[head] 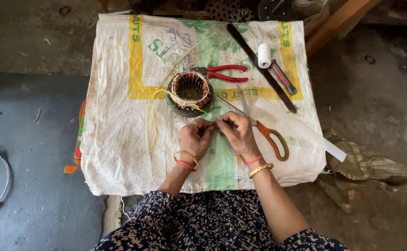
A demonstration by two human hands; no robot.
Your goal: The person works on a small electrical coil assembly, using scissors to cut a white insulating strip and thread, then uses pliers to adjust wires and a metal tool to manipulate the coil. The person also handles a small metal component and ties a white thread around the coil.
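Note:
My left hand (195,137) and my right hand (237,132) meet fingertip to fingertip over a white woven sack (120,139), pinching a thin wire end between them. The wire is too fine to follow. Just beyond my hands stands a round motor stator (190,93) with copper windings tied with pale thread; yellow and green leads (153,116) trail from it to the left. Both wrists carry gold and red bangles.
Orange-handled scissors (264,132) lie right of my right hand. Red-handled pliers (224,73), a white thread spool (264,55), a screwdriver (283,77), a long dark strip (261,68) and a white paper strip (301,128) lie farther back and right. Concrete floor surrounds the sack.

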